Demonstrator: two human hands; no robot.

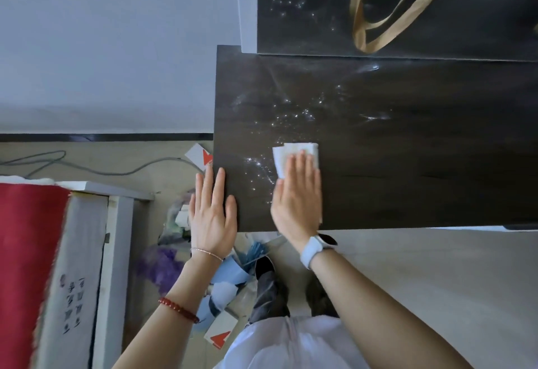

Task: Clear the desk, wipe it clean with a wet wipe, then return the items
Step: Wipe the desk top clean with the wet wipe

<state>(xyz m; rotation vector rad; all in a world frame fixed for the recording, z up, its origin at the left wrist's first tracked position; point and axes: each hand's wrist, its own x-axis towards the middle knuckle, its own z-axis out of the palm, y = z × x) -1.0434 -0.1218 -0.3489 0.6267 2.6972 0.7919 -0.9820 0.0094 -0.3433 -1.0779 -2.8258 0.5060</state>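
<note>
The dark wood-grain desk (pixel 407 164) fills the right of the head view, its surface wet and glinting with small droplets. My right hand (pixel 298 196) lies flat, palm down, pressing a folded white wet wipe (pixel 286 153) onto the desk near its front left part. The wipe sticks out beyond my fingertips. My left hand (pixel 212 211) rests flat with fingers spread on the desk's left front corner and holds nothing. A mirror (pixel 393 7) stands at the back of the desk and reflects the wipe and a tan strap.
Left of the desk, on the floor, lie white boxes with red marks (pixel 201 156), a pile of blue and purple packaging (pixel 221 281) and a grey cable (pixel 87 164). A white cabinet with a red cloth (pixel 26 266) stands at far left. My feet are below the desk edge.
</note>
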